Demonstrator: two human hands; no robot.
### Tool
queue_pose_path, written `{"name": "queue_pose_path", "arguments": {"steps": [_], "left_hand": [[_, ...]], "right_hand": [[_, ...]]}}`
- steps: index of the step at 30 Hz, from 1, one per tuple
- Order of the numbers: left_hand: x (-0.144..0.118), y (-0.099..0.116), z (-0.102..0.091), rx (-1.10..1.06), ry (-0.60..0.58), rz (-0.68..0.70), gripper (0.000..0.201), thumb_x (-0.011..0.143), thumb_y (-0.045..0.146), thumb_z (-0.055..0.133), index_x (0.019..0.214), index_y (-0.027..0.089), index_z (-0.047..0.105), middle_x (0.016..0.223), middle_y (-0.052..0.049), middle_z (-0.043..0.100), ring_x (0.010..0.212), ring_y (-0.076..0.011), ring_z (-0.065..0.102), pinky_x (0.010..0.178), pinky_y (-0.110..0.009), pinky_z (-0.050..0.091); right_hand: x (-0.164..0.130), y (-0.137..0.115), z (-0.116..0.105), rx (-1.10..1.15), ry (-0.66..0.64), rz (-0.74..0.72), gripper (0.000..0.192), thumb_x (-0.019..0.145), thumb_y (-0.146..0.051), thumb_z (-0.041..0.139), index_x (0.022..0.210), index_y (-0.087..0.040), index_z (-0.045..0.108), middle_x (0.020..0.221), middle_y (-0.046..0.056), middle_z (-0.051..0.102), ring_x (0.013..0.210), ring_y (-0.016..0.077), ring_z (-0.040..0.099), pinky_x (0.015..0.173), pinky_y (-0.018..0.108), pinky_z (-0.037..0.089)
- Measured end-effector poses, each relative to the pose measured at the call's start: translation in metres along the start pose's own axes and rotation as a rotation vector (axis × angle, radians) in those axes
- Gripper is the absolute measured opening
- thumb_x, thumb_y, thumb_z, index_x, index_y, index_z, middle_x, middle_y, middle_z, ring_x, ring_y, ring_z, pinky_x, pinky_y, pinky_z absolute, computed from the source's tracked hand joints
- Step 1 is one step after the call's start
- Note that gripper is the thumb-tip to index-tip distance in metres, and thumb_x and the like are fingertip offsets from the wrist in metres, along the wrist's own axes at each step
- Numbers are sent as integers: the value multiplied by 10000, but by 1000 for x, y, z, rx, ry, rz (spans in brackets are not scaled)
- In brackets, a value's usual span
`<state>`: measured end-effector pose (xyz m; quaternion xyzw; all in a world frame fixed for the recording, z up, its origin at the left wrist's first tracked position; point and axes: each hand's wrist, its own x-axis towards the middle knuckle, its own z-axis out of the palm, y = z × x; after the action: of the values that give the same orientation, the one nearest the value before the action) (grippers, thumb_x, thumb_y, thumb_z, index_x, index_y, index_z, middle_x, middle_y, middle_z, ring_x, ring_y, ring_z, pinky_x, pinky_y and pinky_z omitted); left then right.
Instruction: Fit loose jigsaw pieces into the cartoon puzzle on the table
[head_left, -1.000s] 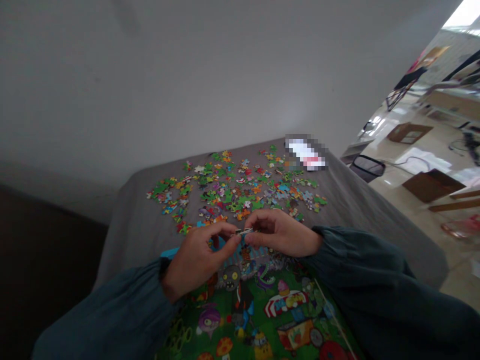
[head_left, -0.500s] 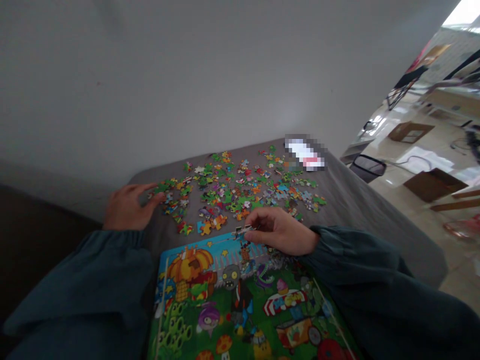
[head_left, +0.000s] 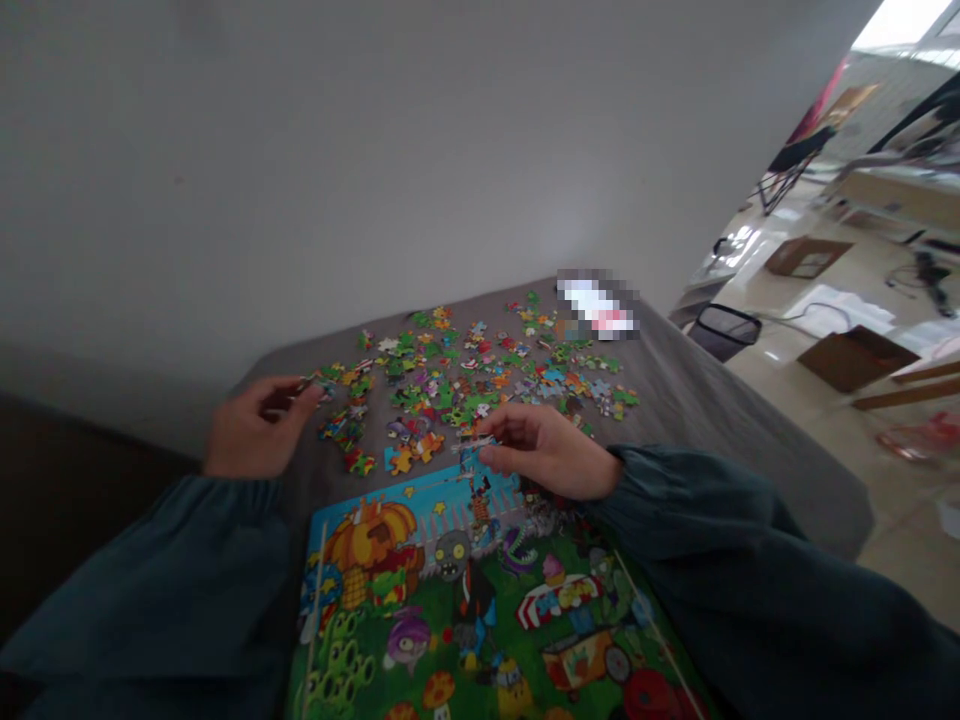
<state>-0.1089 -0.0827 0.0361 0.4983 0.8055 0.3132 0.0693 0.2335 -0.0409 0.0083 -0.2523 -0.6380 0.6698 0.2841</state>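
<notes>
The right hand [head_left: 551, 455] was closed in a pinch on a small puzzle piece [head_left: 474, 443], held edge-on just above the far edge of the picture board [head_left: 480, 610]. The left hand [head_left: 255, 430] lay well apart, at the left end of the scattered pieces [head_left: 480, 375], its fingers curled and pinching another piece [head_left: 309, 383] at the tips; that piece was too small to make out further. The loose pieces were spread over the grey desk [head_left: 705, 410], between the board and the wall [head_left: 375, 150]. The board lay nearest the person, printed with cartoon plants and a zombie. A pixelated item [head_left: 598, 303] sat at the far right of the desk. Both sleeves were dark teal
</notes>
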Motion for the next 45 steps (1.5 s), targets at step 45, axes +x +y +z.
{"name": "queue_pose_path", "arguments": {"steps": [45], "left_hand": [[-99,90,38,-703,-822,49,392,768,566,861,960,228,813,822,-41,823,735,-230,759,735,-328,628]], "right_hand": [[-1,-12,-3,-31,107,-6,322,886,-449,800,1026,-174,707,617,-58,639,517,76,542,485,210,421]]}}
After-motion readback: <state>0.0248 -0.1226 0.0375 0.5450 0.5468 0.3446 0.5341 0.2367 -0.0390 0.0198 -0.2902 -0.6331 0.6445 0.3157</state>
